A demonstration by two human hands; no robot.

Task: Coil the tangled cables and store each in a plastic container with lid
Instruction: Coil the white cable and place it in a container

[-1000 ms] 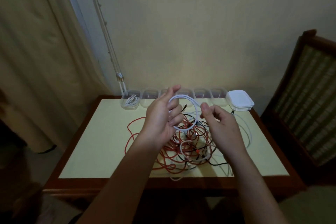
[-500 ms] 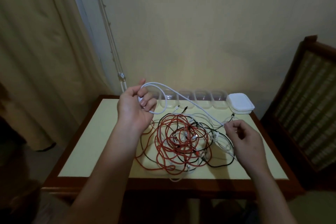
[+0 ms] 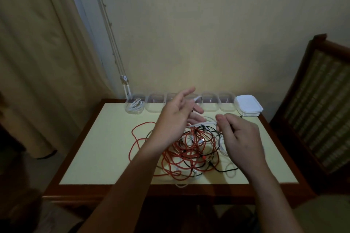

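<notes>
The left hand's fingers (image 3: 189, 91) are spread and nearly straight, with the white cable (image 3: 210, 119) running across them. Whether the thumb pins it is hidden behind the palm. The right hand's fingers (image 3: 221, 119) are curled, thumb and forefinger pinching the same cable just beside the left fingertips. Half a second ago the left hand (image 3: 174, 119) was lifted well out to the left with a long length drawn taut, and the right hand (image 3: 242, 140) sat low on the right; now both have come together above the tangle of red, black and white cables (image 3: 191, 149). This looks like one winding stroke closing: a length pulled free, then brought back to lay as a turn over the left fingers. The coil is probably only begun, since most of this cable trails down into the heap. The short stretch between the hands lies roughly crosswise to the person, sloping slightly down toward the right hand, and from there it drops toward the near right of the pile. No plug end can be made out. On the desk (image 3: 98, 147), the leftmost clear container (image 3: 134, 107) in the back row already holds a coiled white cable, its neighbours look empty, and the stack of white lids (image 3: 248, 107) waits at the right end.
</notes>
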